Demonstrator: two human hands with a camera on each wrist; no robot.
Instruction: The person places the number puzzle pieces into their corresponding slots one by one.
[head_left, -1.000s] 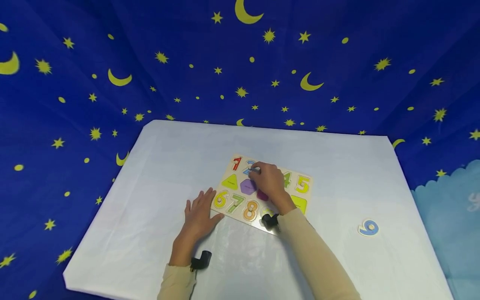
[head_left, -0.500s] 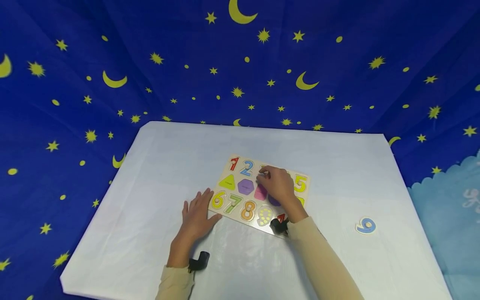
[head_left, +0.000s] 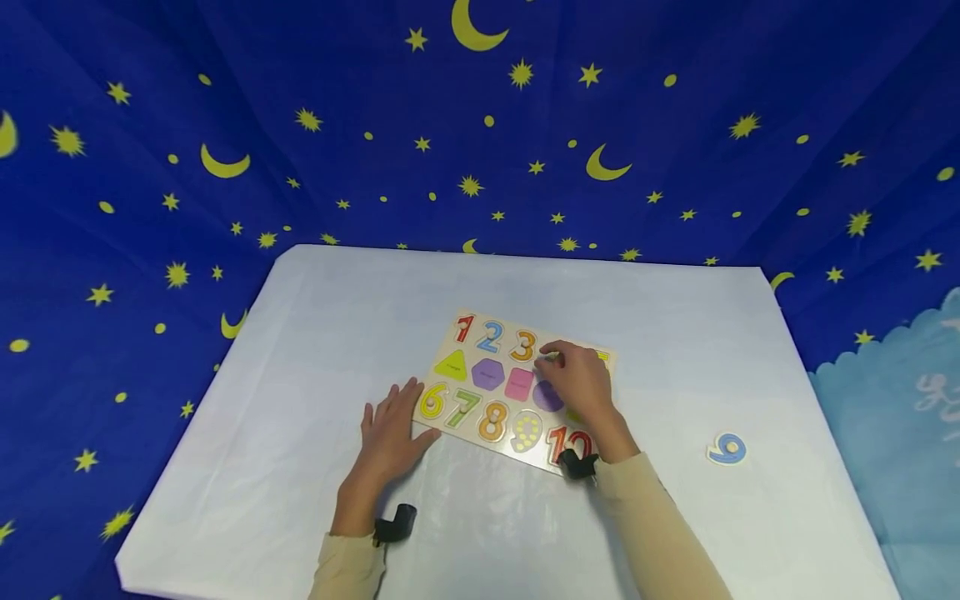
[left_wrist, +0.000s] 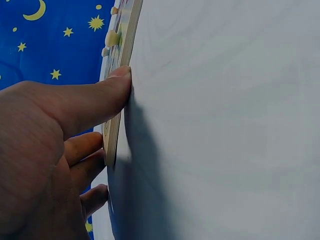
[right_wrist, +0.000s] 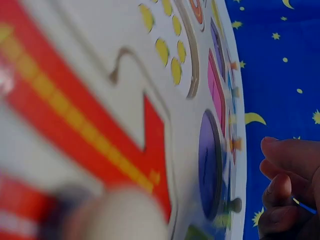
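Observation:
A wooden number puzzle board lies at an angle on the white table. My left hand rests at its near left corner; in the left wrist view the thumb touches the board's edge. Above the covered 4, my right hand has loosely bent fingers. In the right wrist view those fingers stand apart from the knobs, with nothing between them. The recess with yellow dots shows no piece. A blue 9 piece lies on the table to the right.
Number pieces with knobs sit in the board, such as the orange 3 and the red 10. Flat shapes run along its middle row, among them a pink square. A blue star-patterned cloth stands behind the table.
My right hand has moved right along the top row, from the 2 past the 3 to the 4, uncovering the 3 and the 10. The left hand stays at the corner.

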